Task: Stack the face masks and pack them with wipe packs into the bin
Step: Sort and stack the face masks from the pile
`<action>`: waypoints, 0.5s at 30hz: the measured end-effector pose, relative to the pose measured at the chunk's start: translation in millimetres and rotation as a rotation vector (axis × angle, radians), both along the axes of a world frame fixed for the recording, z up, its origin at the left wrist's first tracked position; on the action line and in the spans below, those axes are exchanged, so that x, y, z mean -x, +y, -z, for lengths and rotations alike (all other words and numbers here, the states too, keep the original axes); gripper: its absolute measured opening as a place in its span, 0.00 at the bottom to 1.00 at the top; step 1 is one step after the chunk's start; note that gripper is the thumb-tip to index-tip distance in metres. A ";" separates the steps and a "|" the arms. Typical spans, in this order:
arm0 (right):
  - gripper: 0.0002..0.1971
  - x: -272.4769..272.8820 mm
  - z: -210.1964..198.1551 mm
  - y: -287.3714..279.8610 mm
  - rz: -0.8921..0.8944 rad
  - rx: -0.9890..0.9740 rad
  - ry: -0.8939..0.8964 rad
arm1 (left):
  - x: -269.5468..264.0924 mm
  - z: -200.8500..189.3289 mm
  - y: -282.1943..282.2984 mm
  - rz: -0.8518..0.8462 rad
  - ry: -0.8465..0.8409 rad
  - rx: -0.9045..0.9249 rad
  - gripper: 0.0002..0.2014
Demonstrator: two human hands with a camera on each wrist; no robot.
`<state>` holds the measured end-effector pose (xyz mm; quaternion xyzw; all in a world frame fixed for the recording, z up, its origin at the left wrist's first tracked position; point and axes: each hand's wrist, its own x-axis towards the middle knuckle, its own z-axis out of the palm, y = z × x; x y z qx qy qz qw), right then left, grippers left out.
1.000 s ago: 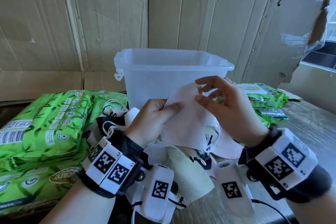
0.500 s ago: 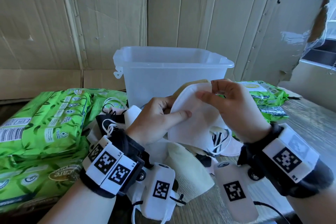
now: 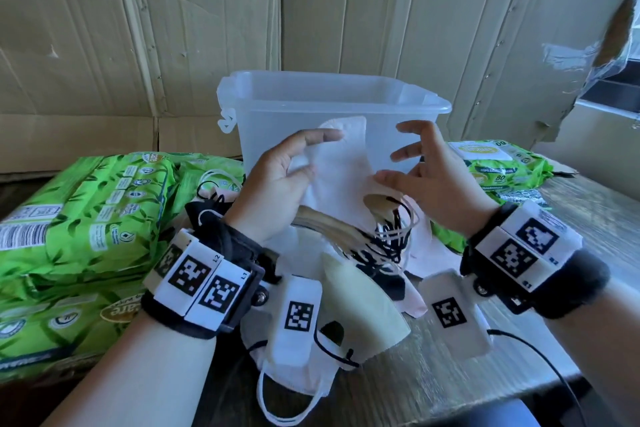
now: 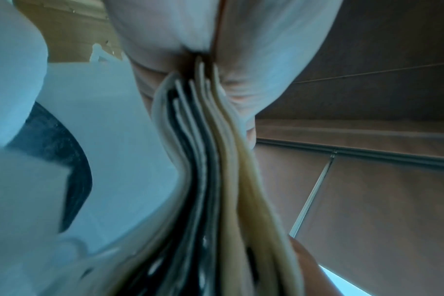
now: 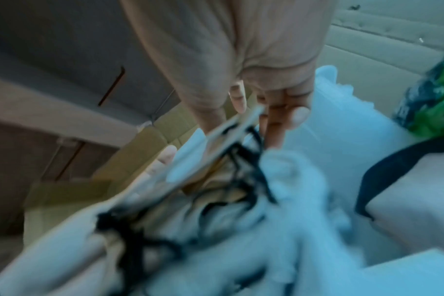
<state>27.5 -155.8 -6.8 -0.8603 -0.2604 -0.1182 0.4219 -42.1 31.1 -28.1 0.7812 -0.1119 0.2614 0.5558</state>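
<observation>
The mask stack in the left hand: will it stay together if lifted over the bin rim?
Probably floppy: in the left wrist view the mask stack fans apart below the left hand. Its ear loops dangle and could snag the bin. It looks light; the open right hand could steady it.

Creased cardboard sheets [image 3: 346,10] line the wall behind a wooden table [image 3: 588,218] — window [image 3: 620,80] at right.

Right wrist view blurred; bin [image 3: 311,104] interior perhaps hidden by wall.

place: storage or packing corner | evidence: cardboard walls [image 3: 207,28], worn wooden table [image 3: 588,218]
</observation>
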 end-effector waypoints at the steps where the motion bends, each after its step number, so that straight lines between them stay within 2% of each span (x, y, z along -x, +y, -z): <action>1: 0.26 -2.3 3.5 -1.6 0.023 0.077 -0.046 | 0.3 -1.2 1.5 -0.091 0.013 0.001 0.25; 3: 0.17 -4.0 12.1 -3.6 0.006 0.295 -0.064 | 0.3 -3.6 5.2 -0.254 0.008 0.041 0.22; 4: 0.16 -3.0 17.5 -3.6 -0.033 0.443 -0.031 | -0.6 -4.8 7.7 -0.306 -0.008 0.074 0.20; 5: 0.19 -2.1 24.0 -2.4 -0.078 0.598 0.027 | -0.7 -6.2 9.4 -0.342 -0.026 0.109 0.19; 7: 0.32 0.6 35.6 -0.2 -0.156 0.868 0.158 | -0.5 -8.2 10.7 -0.388 -0.049 0.154 0.18; 10: 0.47 -6.1 48.7 5.0 -0.232 1.076 0.312 | 1.7 -9.4 8.7 -0.418 -0.062 0.165 0.17; 12: 0.46 -13.4 49.9 10.1 -0.253 1.177 0.327 | 2.0 -9.4 6.6 -0.414 -0.050 0.160 0.16; 15: 0.38 -13.8 42.5 18.2 -0.238 1.241 0.215 | 1.4 -6.8 3.6 -0.388 -0.017 0.164 0.16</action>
